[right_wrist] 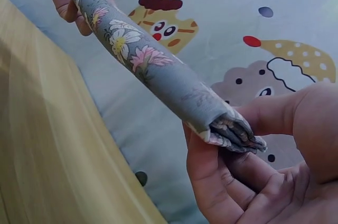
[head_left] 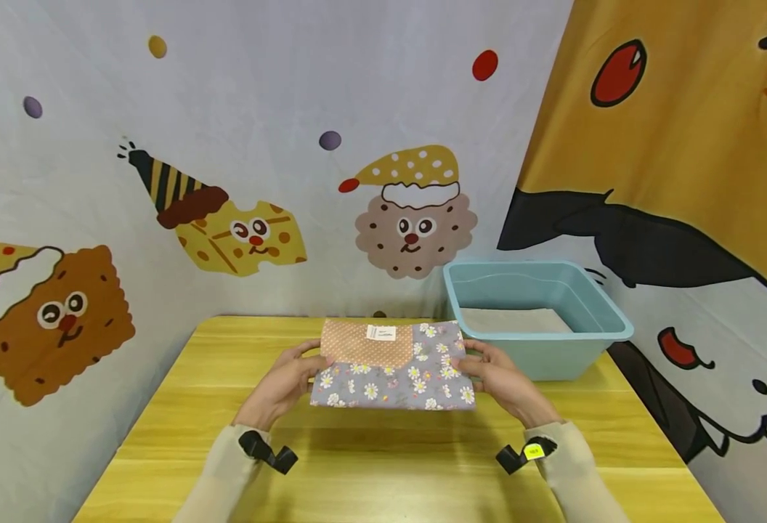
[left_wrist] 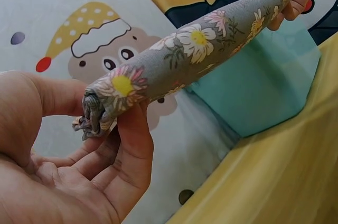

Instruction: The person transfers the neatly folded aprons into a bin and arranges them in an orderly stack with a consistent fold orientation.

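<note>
A folded grey cloth [head_left: 393, 388] with a daisy print is held up over the table by both hands. Its upper left part is an orange dotted panel [head_left: 351, 345] bearing a small white label [head_left: 381, 333]. My left hand [head_left: 285, 381] pinches the left edge between thumb and fingers, and my right hand [head_left: 497, 378] pinches the right edge likewise. Seen from the left wrist, the folded layers of the cloth [left_wrist: 198, 44] bunch at the end between thumb and fingers. The right wrist view shows the cloth's [right_wrist: 142, 60] other end, with layered folds too.
A light blue plastic bin [head_left: 537, 356] stands at the table's back right, with a flat grey-beige piece [head_left: 517, 319] inside. The wooden table [head_left: 396, 479] meets a cartoon-print curtain [head_left: 259, 87] behind it.
</note>
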Motion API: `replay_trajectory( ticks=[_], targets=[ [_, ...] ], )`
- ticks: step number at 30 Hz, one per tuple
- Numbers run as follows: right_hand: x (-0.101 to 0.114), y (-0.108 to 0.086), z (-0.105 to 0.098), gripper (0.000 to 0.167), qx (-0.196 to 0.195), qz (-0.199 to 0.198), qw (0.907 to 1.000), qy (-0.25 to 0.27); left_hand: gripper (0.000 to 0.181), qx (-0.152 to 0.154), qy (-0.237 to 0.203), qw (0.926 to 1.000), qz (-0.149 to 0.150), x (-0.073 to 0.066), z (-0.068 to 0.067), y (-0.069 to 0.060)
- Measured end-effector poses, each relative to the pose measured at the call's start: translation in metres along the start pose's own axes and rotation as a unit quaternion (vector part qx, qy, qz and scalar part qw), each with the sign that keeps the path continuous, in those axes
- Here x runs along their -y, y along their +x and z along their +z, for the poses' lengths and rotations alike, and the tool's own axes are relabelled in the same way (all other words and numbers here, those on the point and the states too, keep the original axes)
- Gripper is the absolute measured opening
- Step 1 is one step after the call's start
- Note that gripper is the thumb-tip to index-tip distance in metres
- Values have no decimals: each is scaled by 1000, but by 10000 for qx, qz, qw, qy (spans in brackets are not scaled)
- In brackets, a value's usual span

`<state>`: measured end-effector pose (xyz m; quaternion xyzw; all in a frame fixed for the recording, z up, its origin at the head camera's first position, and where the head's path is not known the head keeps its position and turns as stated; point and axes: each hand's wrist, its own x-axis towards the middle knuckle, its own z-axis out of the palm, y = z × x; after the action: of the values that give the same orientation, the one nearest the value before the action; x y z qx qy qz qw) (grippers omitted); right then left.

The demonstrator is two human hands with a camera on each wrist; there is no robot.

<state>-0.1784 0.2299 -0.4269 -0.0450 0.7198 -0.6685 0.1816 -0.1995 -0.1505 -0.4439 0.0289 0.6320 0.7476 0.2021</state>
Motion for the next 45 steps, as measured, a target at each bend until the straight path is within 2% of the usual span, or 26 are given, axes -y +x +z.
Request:
replay_trajectory(
  ticks=[8,17,27,38,45],
  targets=[
    [13,-10,-13,60,-87,-77,9998,-168,63,118,31,9999,38,-13,13,9],
    [32,-19,-32,62,-171,-242,9988,-385,58,202,-65,9997,99,-27,31,19],
    [50,-29,-64,69,-355,-334,9965,-683,56,324,-12,9991,283,-45,62,41],
    [66,-33,-104,82,-542,15,9955,-773,55,455,-72,9987,239,-59,96,68],
    [70,-30,-131,84,-608,157,9958,-671,52,499,62,9984,247,-68,116,84]
  ],
)
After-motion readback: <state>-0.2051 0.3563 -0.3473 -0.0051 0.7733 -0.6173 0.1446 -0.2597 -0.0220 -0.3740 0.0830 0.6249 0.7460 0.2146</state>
